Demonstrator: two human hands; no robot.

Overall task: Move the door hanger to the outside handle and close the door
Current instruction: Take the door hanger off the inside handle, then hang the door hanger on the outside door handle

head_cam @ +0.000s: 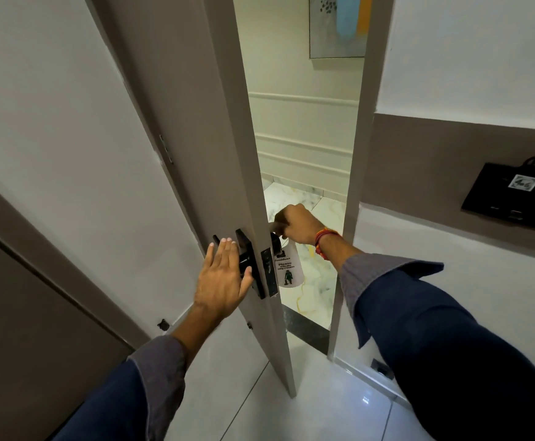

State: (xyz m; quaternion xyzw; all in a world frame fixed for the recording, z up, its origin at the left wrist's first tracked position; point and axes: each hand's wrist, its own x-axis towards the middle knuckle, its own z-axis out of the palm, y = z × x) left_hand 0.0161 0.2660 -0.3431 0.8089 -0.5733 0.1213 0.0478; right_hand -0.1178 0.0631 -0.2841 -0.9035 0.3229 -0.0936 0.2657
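Observation:
A grey-beige door stands partly open, its edge turned toward me. My left hand lies flat, fingers spread, against the black inside handle and holds nothing. My right hand reaches around the door edge and is closed at the black outside handle, mostly hidden behind it. A white door hanger reading "Please clean my room" hangs from that outside handle, just below my right hand. Whether my fingers grip the handle or the hanger's top I cannot tell.
The door frame stands to the right of the gap, with a marble-floored corridor beyond. A black wall panel with keys hangs on the right wall. Another dark door is at lower left. A door stopper sits by the skirting.

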